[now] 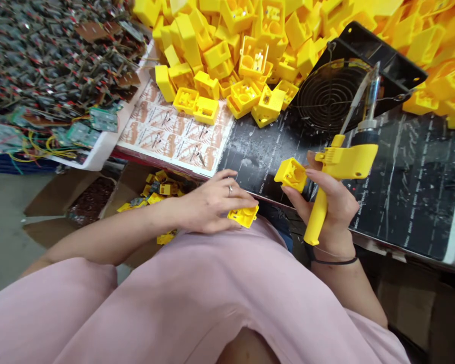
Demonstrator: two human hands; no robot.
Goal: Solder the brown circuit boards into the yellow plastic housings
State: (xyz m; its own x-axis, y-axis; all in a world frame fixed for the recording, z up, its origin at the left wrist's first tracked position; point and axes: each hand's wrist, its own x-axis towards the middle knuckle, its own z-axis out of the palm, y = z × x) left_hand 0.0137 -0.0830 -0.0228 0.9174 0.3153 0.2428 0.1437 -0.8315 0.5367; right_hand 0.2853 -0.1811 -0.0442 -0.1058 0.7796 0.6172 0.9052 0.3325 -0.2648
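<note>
Across the upper part of the head view: desk (413, 207), dark printed covering on the right, brown-and-white patterned sheet (170, 134) to the left. Large heap of yellow casings (220, 50) along its far side. At upper left, a dense heap of circuit boards (60, 65), with loose wires at its near edge. Below the desk edge on the left, an open carton (127, 174) with more yellow casings inside. Black fan (326, 96) propped slanting among the casings, round guard showing. Yellow soldering gun (351, 162) in the right hand (331, 199), metal end pointing up in front of the fan, handle lying across the palm. Right fingers also clamped on a small open casing (290, 174), held at the desk's near edge. Left hand (216, 202) low, just in front of the person's pink top (212, 283), fingers closed on another open casing (246, 217). Dark wristband (337, 261) on the right wrist; ring (230, 190) on a left finger.
</note>
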